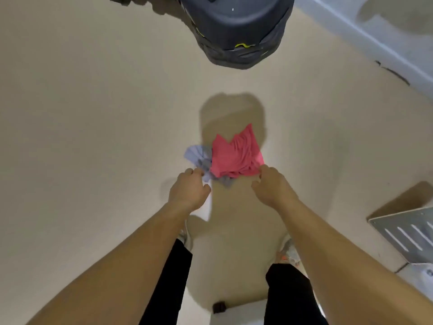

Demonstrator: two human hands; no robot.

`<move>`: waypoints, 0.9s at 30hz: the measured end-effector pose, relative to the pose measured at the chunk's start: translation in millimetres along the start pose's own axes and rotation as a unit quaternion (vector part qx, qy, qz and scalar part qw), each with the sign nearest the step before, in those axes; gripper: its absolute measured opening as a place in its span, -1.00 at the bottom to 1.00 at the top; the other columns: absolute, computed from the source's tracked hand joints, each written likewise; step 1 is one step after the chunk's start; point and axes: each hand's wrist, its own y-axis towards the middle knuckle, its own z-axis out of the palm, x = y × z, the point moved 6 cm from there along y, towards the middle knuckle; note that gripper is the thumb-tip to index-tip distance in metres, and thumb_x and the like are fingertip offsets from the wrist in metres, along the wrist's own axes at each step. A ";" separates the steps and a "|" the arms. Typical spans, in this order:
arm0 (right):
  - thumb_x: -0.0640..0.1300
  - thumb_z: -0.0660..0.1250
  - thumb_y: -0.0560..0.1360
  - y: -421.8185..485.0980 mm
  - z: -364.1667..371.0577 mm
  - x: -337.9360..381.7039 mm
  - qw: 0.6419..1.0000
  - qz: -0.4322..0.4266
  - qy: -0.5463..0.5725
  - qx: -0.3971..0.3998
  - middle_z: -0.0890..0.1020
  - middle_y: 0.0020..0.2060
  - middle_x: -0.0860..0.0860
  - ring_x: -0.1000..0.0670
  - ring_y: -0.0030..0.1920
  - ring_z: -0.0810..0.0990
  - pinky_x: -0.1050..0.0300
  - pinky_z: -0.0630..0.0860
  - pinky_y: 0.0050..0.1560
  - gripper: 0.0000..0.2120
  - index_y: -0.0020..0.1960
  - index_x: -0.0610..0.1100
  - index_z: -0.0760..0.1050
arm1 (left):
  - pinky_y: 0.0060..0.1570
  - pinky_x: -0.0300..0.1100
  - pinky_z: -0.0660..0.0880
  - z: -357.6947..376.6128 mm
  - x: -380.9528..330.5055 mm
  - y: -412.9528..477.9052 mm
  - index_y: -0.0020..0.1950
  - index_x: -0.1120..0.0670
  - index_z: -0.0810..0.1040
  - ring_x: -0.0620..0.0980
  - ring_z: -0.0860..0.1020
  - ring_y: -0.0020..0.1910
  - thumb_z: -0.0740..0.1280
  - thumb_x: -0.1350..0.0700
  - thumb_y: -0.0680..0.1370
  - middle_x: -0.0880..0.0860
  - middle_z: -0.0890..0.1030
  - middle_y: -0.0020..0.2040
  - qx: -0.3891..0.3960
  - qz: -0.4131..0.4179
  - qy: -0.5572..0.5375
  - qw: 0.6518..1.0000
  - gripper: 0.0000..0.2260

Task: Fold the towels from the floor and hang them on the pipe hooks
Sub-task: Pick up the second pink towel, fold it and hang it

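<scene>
A crumpled pink towel (236,156) lies on the beige floor (93,113), on top of a pale lilac towel (198,158) that sticks out to its left and below. My left hand (189,188) reaches down to the lilac towel's near edge, fingertips curled at the cloth. My right hand (271,186) is at the pink towel's near right corner, its fingers bent and touching the cloth. Whether either hand has a firm hold is unclear. No pipe hooks are in view.
A dark round bin-like object (236,31) stands at the far side. A slotted metal plate (407,233) lies at the right edge, and a white baseboard (375,31) runs along the upper right. My legs and shoes are below, near a small dark object (219,307).
</scene>
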 end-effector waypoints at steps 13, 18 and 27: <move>-0.19 0.28 0.43 247.5 193.2 -43.8 0.992 -0.025 -0.114 -0.037 0.18 0.46 -0.08 -0.21 0.36 0.33 -0.22 0.52 0.14 -0.24 0.53 0.21 0.10 | -0.09 0.06 0.52 170.2 37.7 252.3 0.16 0.11 0.59 0.21 0.53 0.06 0.48 0.00 0.44 0.14 0.59 0.06 -0.061 0.210 0.068 0.974 -0.65; -0.15 0.24 0.53 278.1 214.7 -44.2 0.982 -0.036 -0.168 -0.074 0.27 0.40 -0.09 -0.17 0.34 0.34 -0.07 0.43 0.20 -0.39 0.53 0.04 0.16 | -0.10 -0.06 0.44 205.4 32.2 279.7 0.28 -0.01 0.47 0.15 0.45 0.17 0.44 0.08 0.47 0.09 0.43 0.31 -0.102 0.250 0.183 0.945 -0.60; -0.13 0.24 0.53 226.2 168.8 -40.9 0.986 -0.109 -0.071 -0.106 0.60 0.12 0.01 -0.13 0.08 0.59 0.11 0.41 -0.13 -0.73 0.21 -0.04 0.55 | -0.18 0.07 0.48 148.6 35.6 242.1 -0.02 0.16 0.51 0.09 0.50 -0.14 0.36 0.15 0.53 0.08 0.53 -0.06 -0.075 0.230 -0.030 0.970 -0.90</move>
